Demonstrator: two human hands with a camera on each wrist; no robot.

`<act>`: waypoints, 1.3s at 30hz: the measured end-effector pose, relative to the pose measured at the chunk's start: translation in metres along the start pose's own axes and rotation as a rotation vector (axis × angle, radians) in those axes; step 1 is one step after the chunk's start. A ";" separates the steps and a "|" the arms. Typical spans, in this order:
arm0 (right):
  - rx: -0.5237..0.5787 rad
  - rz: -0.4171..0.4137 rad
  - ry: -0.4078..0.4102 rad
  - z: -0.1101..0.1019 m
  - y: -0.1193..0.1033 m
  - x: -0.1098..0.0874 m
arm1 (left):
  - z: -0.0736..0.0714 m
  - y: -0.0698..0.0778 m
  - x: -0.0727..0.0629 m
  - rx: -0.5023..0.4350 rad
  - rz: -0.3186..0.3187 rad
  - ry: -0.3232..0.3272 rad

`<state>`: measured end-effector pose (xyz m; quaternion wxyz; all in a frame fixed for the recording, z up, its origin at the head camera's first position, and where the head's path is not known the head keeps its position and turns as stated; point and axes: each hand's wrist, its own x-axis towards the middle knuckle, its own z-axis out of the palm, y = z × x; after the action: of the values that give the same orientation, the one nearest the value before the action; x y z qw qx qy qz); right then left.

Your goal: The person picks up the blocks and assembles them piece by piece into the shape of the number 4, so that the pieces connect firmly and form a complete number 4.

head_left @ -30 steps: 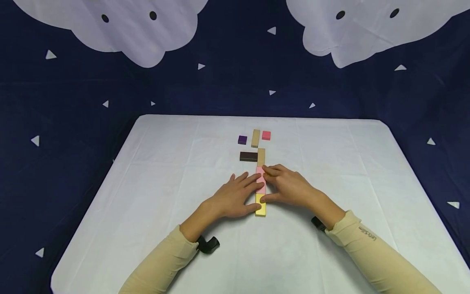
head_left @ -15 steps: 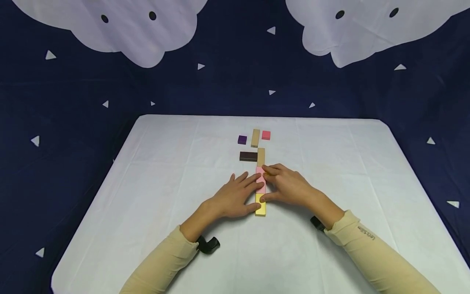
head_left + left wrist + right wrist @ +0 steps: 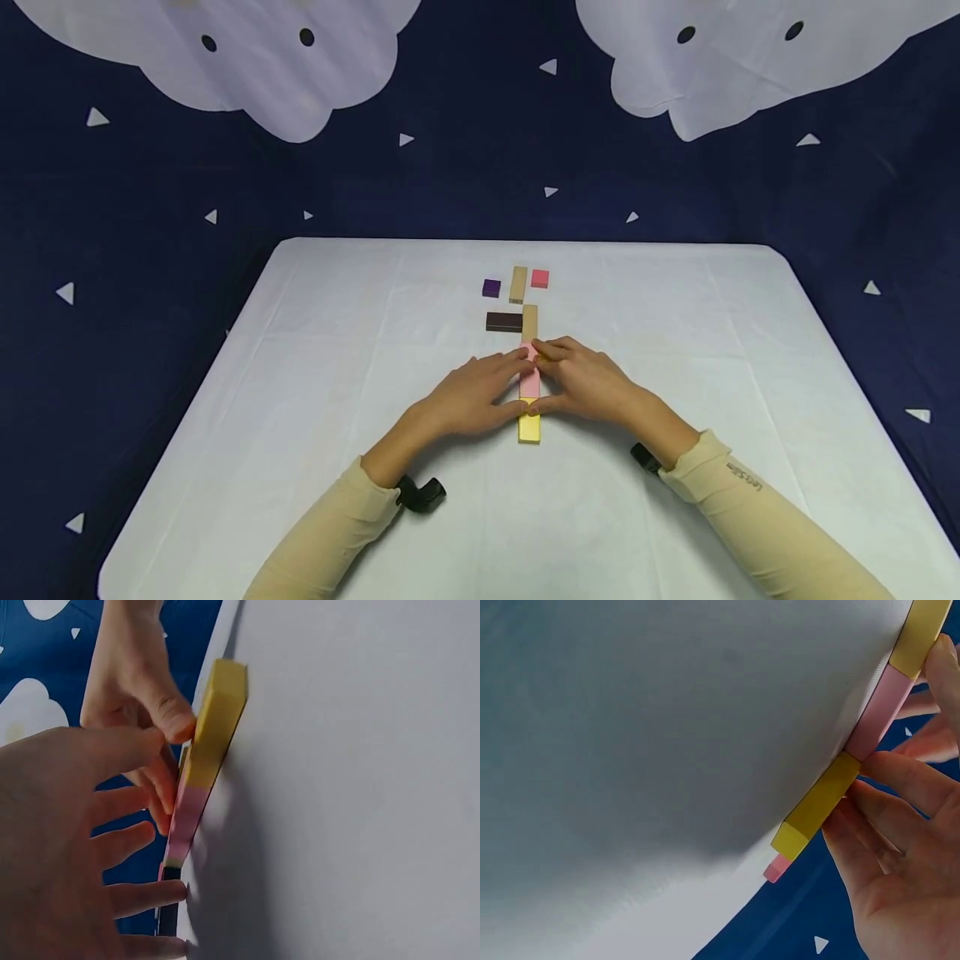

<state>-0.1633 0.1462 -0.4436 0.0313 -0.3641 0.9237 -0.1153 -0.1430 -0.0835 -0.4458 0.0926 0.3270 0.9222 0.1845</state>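
In the head view, a pink block and a yellow block lie end to end, with a tan block beyond the pink one. Left of the row, my left hand rests its fingertips at the pink block; its thumb is near the yellow one. From the right, my right hand touches the row with its thumb tip near the left thumb. Its fingers partly cover a second yellow block, clear in the right wrist view. A dark brown block lies crosswise against the tan one.
Farther back on the white table lie a purple cube, another tan block and a reddish-pink cube. A dark blue curtain with clouds hangs behind the table.
The left thumb has shifted slightly away from me along the yellow block, and the left fingers look less spread. The right hand and blocks keep their arrangement; the head view has moved slightly.
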 end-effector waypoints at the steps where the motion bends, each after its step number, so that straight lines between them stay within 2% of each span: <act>1: -0.003 -0.001 0.002 0.000 0.000 0.000 | -0.002 -0.001 0.002 -0.021 -0.009 0.036; 7: -0.022 -0.025 0.013 -0.001 0.000 0.001 | -0.013 -0.013 0.014 -0.061 -0.067 0.274; 10: -0.029 -0.022 0.005 -0.001 0.000 0.001 | -0.016 -0.019 0.022 -0.048 -0.060 0.342; 12: -0.033 -0.017 0.001 -0.002 0.000 0.000 | -0.017 -0.023 0.028 -0.041 -0.061 0.360; 16: -0.025 -0.019 0.004 0.000 -0.001 0.000 | -0.017 -0.032 0.036 -0.022 -0.102 0.360; 23: -0.026 -0.021 -0.003 0.002 -0.002 0.000 | -0.015 -0.047 0.046 0.003 -0.163 0.300; 30: -0.037 -0.025 0.005 0.001 -0.002 0.000 | -0.017 -0.055 0.054 0.012 -0.218 0.259; 39: -0.034 -0.033 0.012 0.000 -0.001 -0.001 | -0.018 -0.065 0.059 -0.036 -0.217 0.252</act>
<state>-0.1622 0.1464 -0.4436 0.0175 -0.3791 0.9195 -0.1022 -0.2301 -0.0979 -0.4583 0.0011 0.1982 0.9529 0.2294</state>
